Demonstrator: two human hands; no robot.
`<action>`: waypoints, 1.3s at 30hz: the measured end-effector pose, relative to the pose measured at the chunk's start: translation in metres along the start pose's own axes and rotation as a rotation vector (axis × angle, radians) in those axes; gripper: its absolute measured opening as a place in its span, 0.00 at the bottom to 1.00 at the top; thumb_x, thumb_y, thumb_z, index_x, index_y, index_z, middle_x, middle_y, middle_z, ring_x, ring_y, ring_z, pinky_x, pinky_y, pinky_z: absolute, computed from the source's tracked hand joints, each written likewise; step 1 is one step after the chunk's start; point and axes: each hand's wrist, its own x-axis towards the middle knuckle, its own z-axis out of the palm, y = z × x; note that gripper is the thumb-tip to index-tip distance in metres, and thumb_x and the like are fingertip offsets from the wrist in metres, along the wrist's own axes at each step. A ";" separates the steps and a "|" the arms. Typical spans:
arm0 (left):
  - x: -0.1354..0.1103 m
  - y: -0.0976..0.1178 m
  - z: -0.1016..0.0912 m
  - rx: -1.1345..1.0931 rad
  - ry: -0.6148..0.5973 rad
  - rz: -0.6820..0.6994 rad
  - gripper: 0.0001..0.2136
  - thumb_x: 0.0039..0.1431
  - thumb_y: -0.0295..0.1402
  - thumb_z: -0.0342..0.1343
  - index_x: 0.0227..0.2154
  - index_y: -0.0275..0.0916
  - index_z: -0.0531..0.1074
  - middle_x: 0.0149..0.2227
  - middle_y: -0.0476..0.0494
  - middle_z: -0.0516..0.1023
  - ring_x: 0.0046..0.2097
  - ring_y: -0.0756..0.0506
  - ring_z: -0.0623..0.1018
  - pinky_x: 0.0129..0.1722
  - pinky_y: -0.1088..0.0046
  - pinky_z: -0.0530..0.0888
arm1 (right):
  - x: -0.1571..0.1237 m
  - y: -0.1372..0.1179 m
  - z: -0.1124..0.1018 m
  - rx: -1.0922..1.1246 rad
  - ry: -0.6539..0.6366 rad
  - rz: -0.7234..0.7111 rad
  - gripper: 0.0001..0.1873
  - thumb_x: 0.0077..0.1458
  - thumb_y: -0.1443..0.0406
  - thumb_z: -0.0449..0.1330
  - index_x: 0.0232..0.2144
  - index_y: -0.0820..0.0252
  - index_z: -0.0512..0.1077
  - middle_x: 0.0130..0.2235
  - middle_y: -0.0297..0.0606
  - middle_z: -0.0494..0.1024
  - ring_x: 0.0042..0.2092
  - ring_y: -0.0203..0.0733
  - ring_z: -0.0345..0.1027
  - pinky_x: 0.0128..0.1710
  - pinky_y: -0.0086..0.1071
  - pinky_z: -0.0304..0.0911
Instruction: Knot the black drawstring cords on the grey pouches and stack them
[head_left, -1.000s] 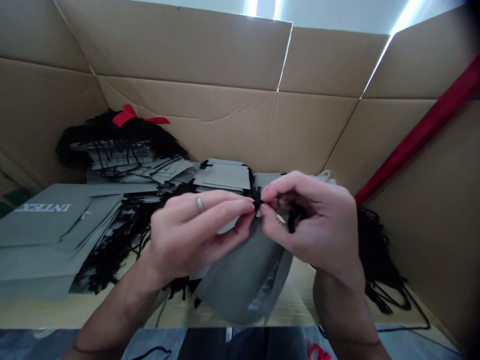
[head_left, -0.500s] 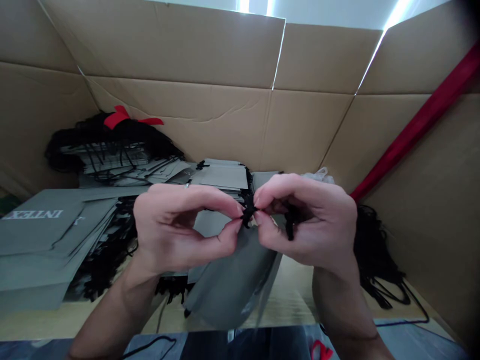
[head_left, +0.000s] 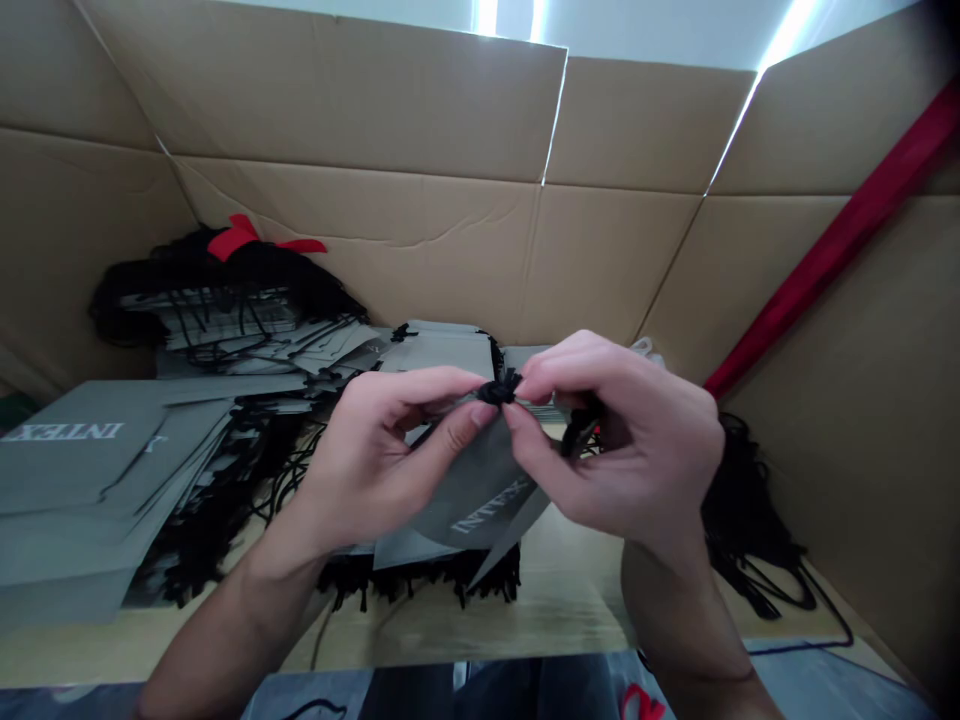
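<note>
My left hand [head_left: 379, 450] and my right hand [head_left: 622, 440] meet at mid-frame, both pinching a knot of black cord [head_left: 496, 390] between thumb and forefinger. The cord belongs to a small grey paper bag [head_left: 480, 495] with white lettering, which hangs tilted under my fingers. More black cord runs through my right palm. Behind the hands lie stacks of flat grey bags [head_left: 442, 352] with black cord handles.
A pile of larger grey bags [head_left: 90, 470] lies at the left. A bundle of black cords tied with a red ribbon [head_left: 240, 236] sits at the back left. Loose black cords [head_left: 750, 530] lie at the right. Cardboard walls [head_left: 450, 220] enclose the wooden table [head_left: 570, 590].
The grey bag has turned so its white lettering shows. My hands have risen slightly and closed tighter on the cord knot.
</note>
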 end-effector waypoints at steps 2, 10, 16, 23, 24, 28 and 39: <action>-0.002 -0.002 0.001 0.080 0.016 0.072 0.11 0.68 0.23 0.65 0.48 0.44 0.86 0.40 0.48 0.89 0.36 0.51 0.85 0.37 0.82 0.80 | 0.001 -0.001 -0.004 0.100 -0.044 0.125 0.14 0.58 0.71 0.70 0.44 0.53 0.76 0.41 0.37 0.82 0.35 0.40 0.73 0.34 0.38 0.72; -0.004 0.004 0.002 0.235 0.073 0.131 0.07 0.67 0.26 0.66 0.45 0.41 0.85 0.39 0.48 0.90 0.33 0.50 0.86 0.33 0.78 0.81 | 0.007 0.000 -0.011 0.301 -0.156 0.288 0.07 0.62 0.71 0.71 0.42 0.59 0.79 0.32 0.31 0.81 0.29 0.31 0.72 0.26 0.26 0.68; -0.003 0.002 0.004 0.250 0.072 0.151 0.07 0.67 0.23 0.66 0.45 0.39 0.84 0.39 0.49 0.90 0.35 0.53 0.86 0.35 0.83 0.79 | 0.010 0.004 -0.013 0.321 -0.200 0.323 0.04 0.63 0.69 0.72 0.40 0.59 0.80 0.32 0.32 0.82 0.29 0.31 0.73 0.25 0.24 0.68; -0.002 0.002 0.002 0.298 0.060 0.195 0.07 0.67 0.24 0.66 0.45 0.40 0.84 0.39 0.47 0.90 0.34 0.51 0.87 0.35 0.82 0.80 | 0.007 0.008 -0.013 0.256 -0.159 0.282 0.08 0.60 0.68 0.76 0.40 0.57 0.81 0.35 0.33 0.83 0.30 0.34 0.74 0.25 0.26 0.66; -0.002 0.002 0.001 0.292 0.050 0.196 0.08 0.67 0.24 0.65 0.45 0.41 0.84 0.40 0.47 0.90 0.34 0.51 0.87 0.35 0.81 0.81 | 0.006 0.008 -0.014 0.255 -0.162 0.284 0.09 0.60 0.69 0.76 0.40 0.57 0.81 0.35 0.33 0.83 0.30 0.34 0.74 0.25 0.26 0.66; -0.003 0.002 0.001 0.275 0.015 0.174 0.09 0.68 0.24 0.64 0.46 0.43 0.84 0.40 0.48 0.90 0.34 0.49 0.87 0.34 0.78 0.81 | 0.006 0.008 -0.017 0.271 -0.202 0.282 0.08 0.63 0.68 0.74 0.42 0.57 0.80 0.33 0.31 0.79 0.30 0.32 0.70 0.26 0.26 0.65; -0.004 0.009 0.001 0.349 -0.144 0.059 0.10 0.75 0.29 0.57 0.35 0.37 0.80 0.26 0.53 0.78 0.25 0.55 0.69 0.26 0.79 0.65 | 0.010 0.022 -0.015 0.299 -0.408 0.072 0.11 0.61 0.69 0.76 0.43 0.59 0.79 0.41 0.34 0.80 0.36 0.32 0.72 0.35 0.26 0.70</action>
